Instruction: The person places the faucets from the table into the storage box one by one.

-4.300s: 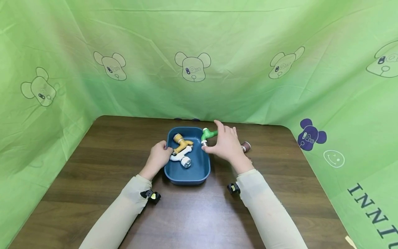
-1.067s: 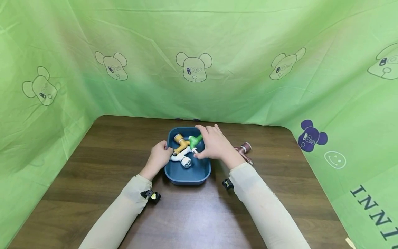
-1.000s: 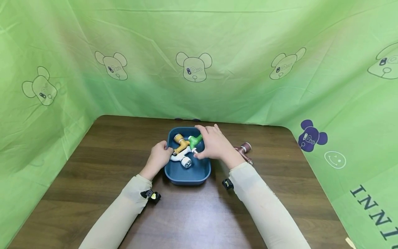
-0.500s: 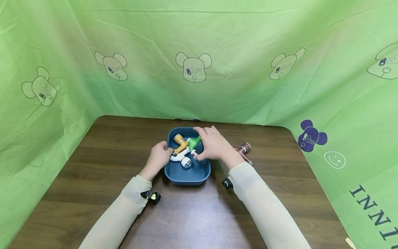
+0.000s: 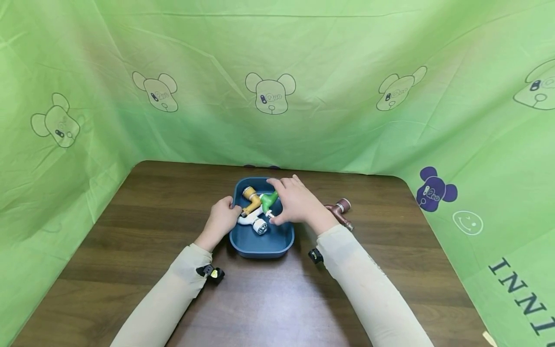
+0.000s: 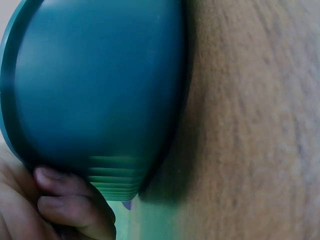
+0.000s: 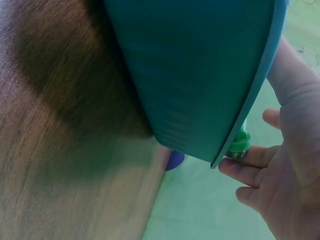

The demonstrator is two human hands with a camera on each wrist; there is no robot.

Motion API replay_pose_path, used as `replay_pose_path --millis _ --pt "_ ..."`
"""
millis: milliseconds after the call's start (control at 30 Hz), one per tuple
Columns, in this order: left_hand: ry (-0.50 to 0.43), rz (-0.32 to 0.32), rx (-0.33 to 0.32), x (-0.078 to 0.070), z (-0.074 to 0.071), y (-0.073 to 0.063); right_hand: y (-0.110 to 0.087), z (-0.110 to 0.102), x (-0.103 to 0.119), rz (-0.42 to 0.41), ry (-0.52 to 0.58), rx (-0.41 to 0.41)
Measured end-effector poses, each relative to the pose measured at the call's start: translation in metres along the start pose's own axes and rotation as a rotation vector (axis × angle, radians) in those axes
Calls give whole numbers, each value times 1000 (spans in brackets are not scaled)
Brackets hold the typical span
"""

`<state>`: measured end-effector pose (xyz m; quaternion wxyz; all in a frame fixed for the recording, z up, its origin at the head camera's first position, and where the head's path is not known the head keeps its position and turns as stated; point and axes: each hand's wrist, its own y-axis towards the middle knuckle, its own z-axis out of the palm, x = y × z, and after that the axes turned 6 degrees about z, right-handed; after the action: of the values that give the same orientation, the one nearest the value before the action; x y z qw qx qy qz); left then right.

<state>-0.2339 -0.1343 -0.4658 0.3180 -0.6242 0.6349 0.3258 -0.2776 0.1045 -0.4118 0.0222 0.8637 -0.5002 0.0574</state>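
Green tap is at mid-frame, inside the bin outline, toward its right wall. Right grip pinches it, thumb on the metal spout, fingers at the far end; left grip is clamped on the bin's left rim. Main risk: uneven release. Spout end looks slick, so if the thumb slips first, the tap could swing and drop onto the orange tap or white tap, both crowded into the left half of the bin. Contact with them: can't tell from here; if it's resting on one, it may roll off or end up propped. Second: fingers reach over the right rim, so a careless pull-out could snag it and drag or tip the bin, worse if the left grip lets go early or bears down. Third: brown tap is on the surface right of centre, just past the right sleeve; a wide backswing could knock it.
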Motion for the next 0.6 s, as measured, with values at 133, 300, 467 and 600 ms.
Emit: replay_pose_path --millis 133,300,467,600 --pt "-2 -5 2 1 0 0 1 0 1 -1 -5 9" --pt "-8 -12 5 1 0 1 1 0 3 -6 -16 18" --pt "-7 -8 3 1 0 1 2 -1 6 -2 -33 42" --pt "-5 -2 -1 0 0 1 2 -2 8 5 -43 57"
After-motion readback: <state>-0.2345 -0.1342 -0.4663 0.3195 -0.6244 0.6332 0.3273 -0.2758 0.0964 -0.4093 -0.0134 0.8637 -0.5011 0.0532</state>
